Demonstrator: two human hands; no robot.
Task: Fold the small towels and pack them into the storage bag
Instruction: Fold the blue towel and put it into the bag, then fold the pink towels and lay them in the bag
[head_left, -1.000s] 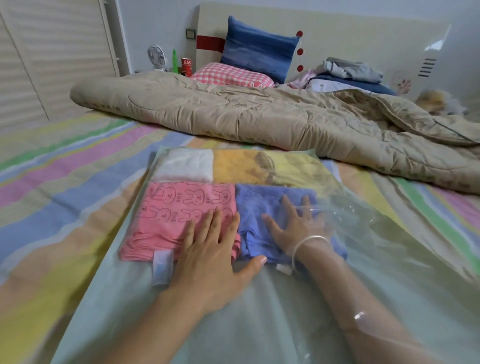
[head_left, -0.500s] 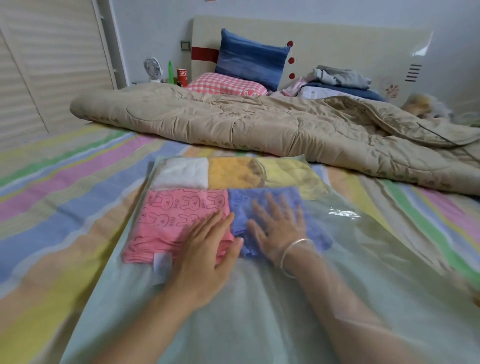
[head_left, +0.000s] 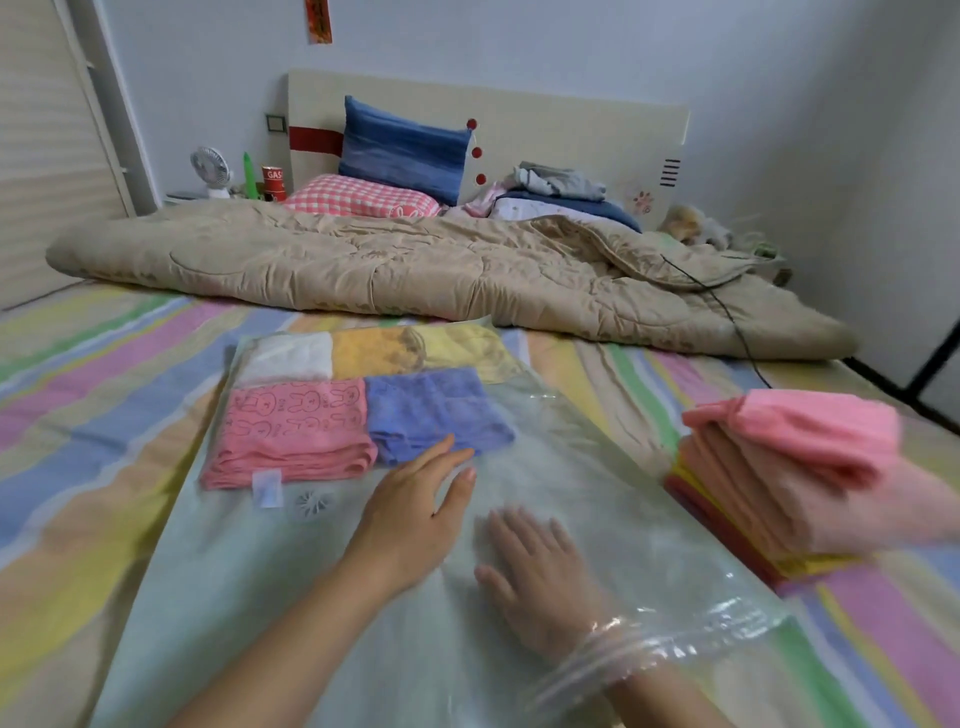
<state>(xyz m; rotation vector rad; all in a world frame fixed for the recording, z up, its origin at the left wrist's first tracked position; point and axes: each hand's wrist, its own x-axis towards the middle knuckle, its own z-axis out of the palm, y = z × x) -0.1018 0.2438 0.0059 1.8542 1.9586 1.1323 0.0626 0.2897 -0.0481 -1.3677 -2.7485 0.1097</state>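
Observation:
A clear storage bag (head_left: 597, 467) lies flat on the bed. Inside it, at the far end, sit folded towels: a pink rabbit-print one (head_left: 291, 426), a blue one (head_left: 431, 410), a white one (head_left: 285, 356) and a yellow-orange one (head_left: 410, 348). My left hand (head_left: 415, 509) rests flat on top of the bag, fingers straight, just short of the blue towel. My right hand (head_left: 540, 577) is inside the bag near its mouth, fingers spread and holding nothing. A stack of folded pink towels (head_left: 789, 467) waits on the bed to the right of the bag.
A beige quilt (head_left: 415, 270) lies across the far part of the striped bed sheet (head_left: 78, 415). Pillows and clothes are piled at the headboard. A black cable (head_left: 727, 317) runs over the quilt on the right. A wall stands close at right.
My right hand has drawn back from the blue towel toward the bag's mouth. My left hand slid off the pink towel to the right. The view has lifted, showing the towel stack.

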